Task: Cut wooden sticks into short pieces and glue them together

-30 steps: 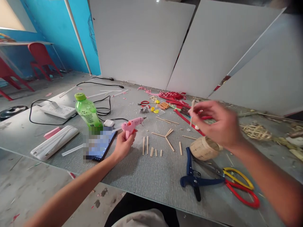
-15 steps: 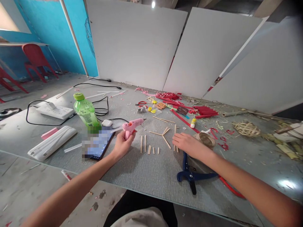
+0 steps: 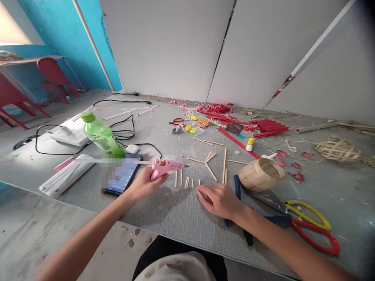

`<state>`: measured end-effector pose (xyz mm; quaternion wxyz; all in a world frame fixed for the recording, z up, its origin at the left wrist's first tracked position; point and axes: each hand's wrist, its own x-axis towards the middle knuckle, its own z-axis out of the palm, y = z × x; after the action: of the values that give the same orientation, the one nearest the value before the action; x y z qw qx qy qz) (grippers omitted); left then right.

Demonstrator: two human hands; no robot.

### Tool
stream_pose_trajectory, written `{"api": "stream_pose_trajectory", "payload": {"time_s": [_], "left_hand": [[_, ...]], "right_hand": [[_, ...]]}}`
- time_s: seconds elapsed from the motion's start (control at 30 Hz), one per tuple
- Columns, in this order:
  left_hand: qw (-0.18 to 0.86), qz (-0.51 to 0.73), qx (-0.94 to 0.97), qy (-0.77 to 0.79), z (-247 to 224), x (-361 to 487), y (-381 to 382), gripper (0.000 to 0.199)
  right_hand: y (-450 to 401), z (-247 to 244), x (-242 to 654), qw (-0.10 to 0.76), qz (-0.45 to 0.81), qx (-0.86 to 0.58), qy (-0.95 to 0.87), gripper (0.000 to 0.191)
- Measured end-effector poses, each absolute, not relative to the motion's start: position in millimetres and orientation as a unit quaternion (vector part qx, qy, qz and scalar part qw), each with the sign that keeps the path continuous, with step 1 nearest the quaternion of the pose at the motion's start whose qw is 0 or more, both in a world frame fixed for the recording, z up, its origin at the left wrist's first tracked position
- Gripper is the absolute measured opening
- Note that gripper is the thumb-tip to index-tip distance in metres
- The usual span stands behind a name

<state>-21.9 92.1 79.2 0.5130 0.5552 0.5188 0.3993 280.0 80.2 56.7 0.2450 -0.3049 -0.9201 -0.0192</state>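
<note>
In the head view, a jar (image 3: 262,174), blue cutters (image 3: 277,221) and red-and-yellow scissors (image 3: 295,223) crowd the right forearm, while a phone (image 3: 124,177) lies beside the left hand (image 3: 149,182). That hand wraps a pink glue gun (image 3: 166,168), nozzle pointing right, and the right hand (image 3: 218,199) bends low, fingertips close together by a short stick (image 3: 199,182) on the table (image 3: 175,218), whether pinching it I cannot tell. Since half a second ago, the right hand has shifted left from the long sticks (image 3: 225,164) near the jar.

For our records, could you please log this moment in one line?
left hand: holding pink plastic glue gun; right hand: beside short pale wooden sticks; below: grey textured tabletop
</note>
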Motion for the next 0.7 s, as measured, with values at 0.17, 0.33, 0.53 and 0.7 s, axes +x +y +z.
{"api": "stream_pose_trajectory", "payload": {"time_s": [0.17, 0.33, 0.53, 0.7], "left_hand": [[0.535, 0.425, 0.488, 0.542, 64, -27, 68, 0.042], [0.513, 0.445, 0.459, 0.573, 46, -29, 50, 0.043], [0.466, 0.404, 0.510, 0.599, 55, -25, 50, 0.028], [0.457, 0.351, 0.566, 0.589, 62, -24, 49, 0.030]], "right_hand": [[85, 55, 283, 0.243, 0.052, -0.341, -0.907, 0.019], [85, 57, 283, 0.234, 0.111, -0.383, -0.887, 0.019], [77, 56, 278, 0.244, 0.152, -0.318, -0.903, 0.015], [72, 50, 276, 0.187, 0.198, -0.278, -0.921, 0.017]]}}
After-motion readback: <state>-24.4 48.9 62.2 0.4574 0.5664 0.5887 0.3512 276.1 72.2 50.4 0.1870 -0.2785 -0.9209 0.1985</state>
